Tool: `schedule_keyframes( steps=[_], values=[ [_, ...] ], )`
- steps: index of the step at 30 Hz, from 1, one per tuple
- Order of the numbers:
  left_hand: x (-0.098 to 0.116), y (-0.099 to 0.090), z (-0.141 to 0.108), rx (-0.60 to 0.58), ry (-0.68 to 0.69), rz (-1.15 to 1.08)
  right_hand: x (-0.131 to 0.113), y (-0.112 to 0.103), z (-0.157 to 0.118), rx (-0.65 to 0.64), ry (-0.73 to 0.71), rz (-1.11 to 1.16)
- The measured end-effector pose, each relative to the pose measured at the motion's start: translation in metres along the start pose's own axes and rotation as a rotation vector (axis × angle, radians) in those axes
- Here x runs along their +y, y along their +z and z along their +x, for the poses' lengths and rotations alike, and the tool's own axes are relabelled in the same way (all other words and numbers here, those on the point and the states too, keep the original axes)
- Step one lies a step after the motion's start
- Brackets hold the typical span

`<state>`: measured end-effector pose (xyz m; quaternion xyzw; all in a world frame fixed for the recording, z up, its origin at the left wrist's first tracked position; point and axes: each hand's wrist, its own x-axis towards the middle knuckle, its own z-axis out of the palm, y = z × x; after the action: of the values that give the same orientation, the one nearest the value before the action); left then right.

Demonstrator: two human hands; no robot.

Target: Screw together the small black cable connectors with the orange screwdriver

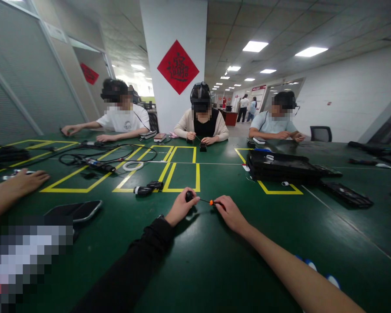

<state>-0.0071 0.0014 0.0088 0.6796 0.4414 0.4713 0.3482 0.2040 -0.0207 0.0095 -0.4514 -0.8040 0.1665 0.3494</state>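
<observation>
My left hand (181, 206), below a black sleeve, is closed around a round black object (189, 196) just above the green table. From it a thin dark rod or cord (204, 200) runs right to a small orange piece (211, 202). The fingertips of my right hand (230, 211) pinch at that orange piece; what else they may hold is hidden. Both hands are close together, with the thin dark line spanning the gap between them.
Beyond my hands lie a black coiled cable (147, 188), a white ring-shaped coil (133, 166) and yellow tape outlines (198, 178). Stacked black trays (280, 167) stand at right. A phone (76, 210) and another person's hand (26, 180) are at left. Several people sit opposite.
</observation>
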Motion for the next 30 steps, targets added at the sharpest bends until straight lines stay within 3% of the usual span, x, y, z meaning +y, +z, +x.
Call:
schedule_keyframes(
  steps=[30],
  values=[
    [0.0064,0.0000,-0.0015,0.015,-0.001,0.035,0.0038,0.0000,0.0021,0.020,0.027,0.051]
  ],
)
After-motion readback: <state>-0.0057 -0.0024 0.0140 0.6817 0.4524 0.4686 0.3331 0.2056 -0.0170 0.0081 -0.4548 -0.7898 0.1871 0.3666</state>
